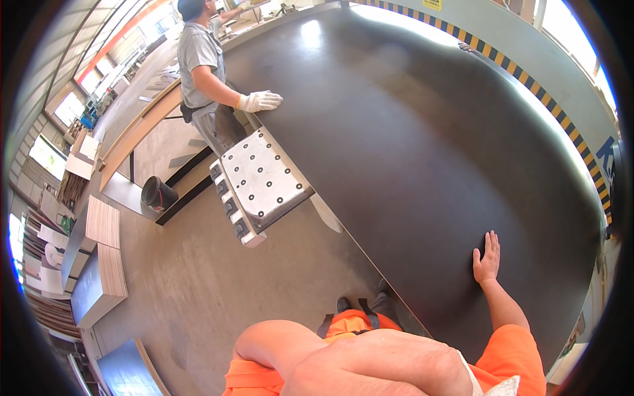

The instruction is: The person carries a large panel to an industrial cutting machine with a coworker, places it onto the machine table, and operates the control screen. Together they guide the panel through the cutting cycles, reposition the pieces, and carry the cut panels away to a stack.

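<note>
Closest to me, my left hand point(389, 363) fills the bottom of the view, so near the lens that it is blurred — I cannot tell whether its grip is spread or closed, or whether it has anything in it. Orange sleeves frame it on both sides, and my dark shoes point(363, 307) show on the concrete floor point(198, 284) just below the edge of the sheet.

A little further out, my right hand point(487, 259) lies flat, palm down, on the large dark metal sheet point(409, 138), fingers spread and grasping nothing. The hand sits near the sheet's closer end, towards its right side. The sheet is broad and glossy and runs away from me across most of the view, resting on a desk that it hides almost entirely.

At the sheet's left edge, about midway along, a white support plate studded with small black rollers point(261, 178) juts out over the floor. Beyond it a co-worker in a grey shirt stands beside the sheet, with a white-gloved hand point(259, 101) pressed flat on its edge.

Off to the left a black bucket point(158, 193) stands on the floor — nearer the rim are stacks of pale boards point(109, 251). Along the far right side runs a yellow-and-black striped guard point(528, 86).
</note>
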### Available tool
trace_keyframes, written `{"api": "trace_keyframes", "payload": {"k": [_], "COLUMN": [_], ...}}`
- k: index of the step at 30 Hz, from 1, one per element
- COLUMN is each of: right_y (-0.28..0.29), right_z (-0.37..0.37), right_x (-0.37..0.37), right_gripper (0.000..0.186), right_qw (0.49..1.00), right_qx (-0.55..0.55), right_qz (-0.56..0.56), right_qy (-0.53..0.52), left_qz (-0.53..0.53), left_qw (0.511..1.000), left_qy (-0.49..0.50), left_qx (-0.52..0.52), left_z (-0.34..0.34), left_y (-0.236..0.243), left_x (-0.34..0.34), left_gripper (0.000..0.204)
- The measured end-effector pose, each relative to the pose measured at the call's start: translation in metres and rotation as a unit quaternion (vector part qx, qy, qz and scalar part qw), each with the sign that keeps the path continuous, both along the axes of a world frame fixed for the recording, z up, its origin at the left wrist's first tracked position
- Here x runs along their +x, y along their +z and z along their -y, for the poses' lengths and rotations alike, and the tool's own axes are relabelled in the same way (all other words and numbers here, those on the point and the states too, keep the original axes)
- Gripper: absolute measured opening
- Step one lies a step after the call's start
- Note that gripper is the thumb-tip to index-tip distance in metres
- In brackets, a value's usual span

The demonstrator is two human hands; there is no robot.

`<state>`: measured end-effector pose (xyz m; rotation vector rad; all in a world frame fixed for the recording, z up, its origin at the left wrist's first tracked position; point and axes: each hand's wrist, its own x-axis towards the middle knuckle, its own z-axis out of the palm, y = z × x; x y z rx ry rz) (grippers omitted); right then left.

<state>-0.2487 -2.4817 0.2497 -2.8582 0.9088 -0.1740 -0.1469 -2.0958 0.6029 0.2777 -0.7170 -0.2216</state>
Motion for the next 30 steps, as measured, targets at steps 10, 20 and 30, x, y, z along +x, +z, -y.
{"api": "trace_keyframes", "payload": {"k": [10, 20, 30], "right_y": [-0.001, 0.003, 0.005], "right_z": [0.001, -0.001, 0.005], "right_x": [-0.004, -0.002, -0.005], "right_gripper": [0.064, 0.062, 0.067], "right_qw": [1.0, 1.0, 1.0], "right_qx": [-0.001, 0.001, 0.009], "right_qz": [0.015, 0.006, -0.007], "right_qy": [0.002, -0.004, -0.01], "left_qz": [-0.028, 0.09, -0.195], "left_qw": [0.999, 0.996, 0.854], "left_qy": [0.007, -0.015, 0.158], "left_qx": [-0.029, 0.003, 0.456], "left_z": [0.013, 0.01, 0.006], "left_y": [-0.008, -0.005, -0.203], "left_x": [-0.015, 0.005, 0.137], "left_gripper": [0.04, 0.037, 0.048]}}
